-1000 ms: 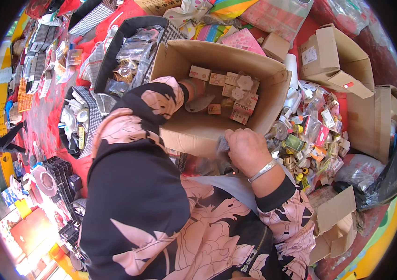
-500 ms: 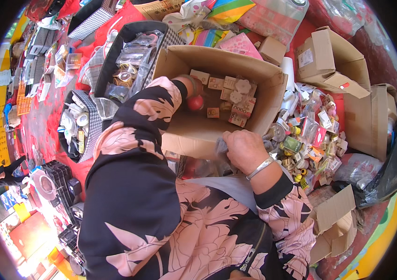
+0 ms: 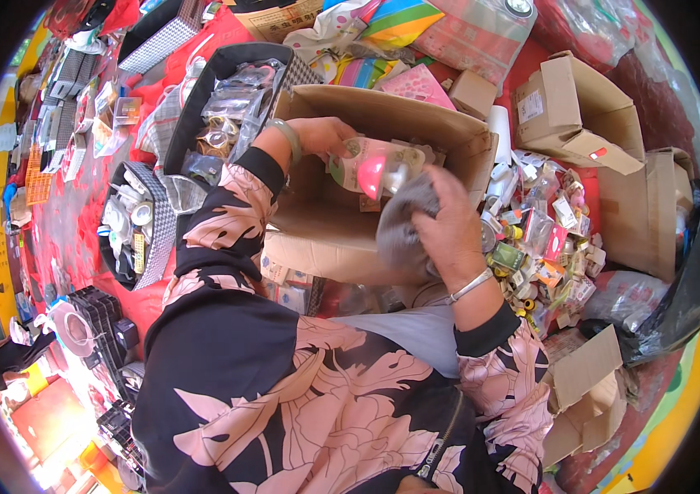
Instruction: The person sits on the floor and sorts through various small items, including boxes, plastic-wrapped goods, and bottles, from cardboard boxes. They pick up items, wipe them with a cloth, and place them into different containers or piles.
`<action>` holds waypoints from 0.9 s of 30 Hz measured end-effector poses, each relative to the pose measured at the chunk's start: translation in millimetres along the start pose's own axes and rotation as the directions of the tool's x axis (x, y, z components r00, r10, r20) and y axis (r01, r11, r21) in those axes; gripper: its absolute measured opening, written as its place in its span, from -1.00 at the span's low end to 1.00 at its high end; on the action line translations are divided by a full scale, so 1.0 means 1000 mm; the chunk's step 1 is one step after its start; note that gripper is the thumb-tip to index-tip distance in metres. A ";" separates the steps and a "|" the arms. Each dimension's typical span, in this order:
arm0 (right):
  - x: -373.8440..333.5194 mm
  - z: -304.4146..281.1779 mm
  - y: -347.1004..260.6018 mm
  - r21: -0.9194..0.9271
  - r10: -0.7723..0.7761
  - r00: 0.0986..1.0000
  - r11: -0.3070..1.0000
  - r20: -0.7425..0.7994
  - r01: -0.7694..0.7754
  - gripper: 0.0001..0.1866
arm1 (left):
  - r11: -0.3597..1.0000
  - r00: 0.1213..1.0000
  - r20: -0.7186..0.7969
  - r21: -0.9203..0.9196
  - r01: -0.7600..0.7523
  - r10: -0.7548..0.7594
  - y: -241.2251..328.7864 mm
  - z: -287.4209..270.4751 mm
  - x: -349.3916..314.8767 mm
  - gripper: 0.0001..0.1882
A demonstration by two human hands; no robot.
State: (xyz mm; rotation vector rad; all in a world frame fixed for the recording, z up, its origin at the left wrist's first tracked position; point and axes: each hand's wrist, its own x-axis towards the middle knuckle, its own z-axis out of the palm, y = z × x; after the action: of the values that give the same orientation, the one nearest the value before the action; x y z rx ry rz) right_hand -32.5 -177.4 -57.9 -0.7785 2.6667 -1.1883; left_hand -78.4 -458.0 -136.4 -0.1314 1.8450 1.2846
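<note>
My left hand (image 3: 323,138) is closed on the left end of a blister pack (image 3: 345,176), raised over the large open cardboard box (image 3: 325,257). A rounded pink and white item, too blurred to name, shows in the pack's see-through front. Coming from the right, my right hand (image 3: 451,216) is wrapped round a bunched grey cloth (image 3: 403,226). The cloth is smeared by motion and is at or against the pack's right end; whether they touch I cannot tell. Behind the pack, small boxes on the carton's floor are mostly hidden.
Left of the carton stand a black bin of wrapped goods (image 3: 239,103) and a smaller bin of white items (image 3: 129,218). A heap of small packaged goods (image 3: 543,239) lies to the right. Beyond it are an open carton (image 3: 568,107) and a black plastic bag (image 3: 691,280).
My left hand has come up from inside the carton with the blister pack. My right hand has moved up and right, bringing the grey cloth to the pack.
</note>
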 end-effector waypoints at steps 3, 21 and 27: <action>0.008 -0.009 -0.009 -0.141 -0.052 0.993 0.989 -0.108 0.037 -0.53 | 0.937 0.958 0.177 0.229 -0.265 0.227 0.034 0.008 -0.016 -0.73; -0.016 -0.059 0.026 0.941 0.661 0.732 0.327 -0.163 -0.086 -0.59 | 0.609 0.959 -0.204 0.741 0.283 -0.197 -0.099 0.116 0.132 -0.60; -0.012 -0.058 0.032 0.952 0.610 0.785 0.291 -0.109 -0.094 -0.61 | 0.796 0.862 -0.502 0.496 0.347 -0.063 -0.157 0.127 0.181 -0.61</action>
State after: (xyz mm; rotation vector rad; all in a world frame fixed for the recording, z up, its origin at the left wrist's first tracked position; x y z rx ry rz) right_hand -53.0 -115.1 -42.7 0.3895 1.6068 -2.5043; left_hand -35.5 -362.6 -386.2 -0.3310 2.4750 0.5073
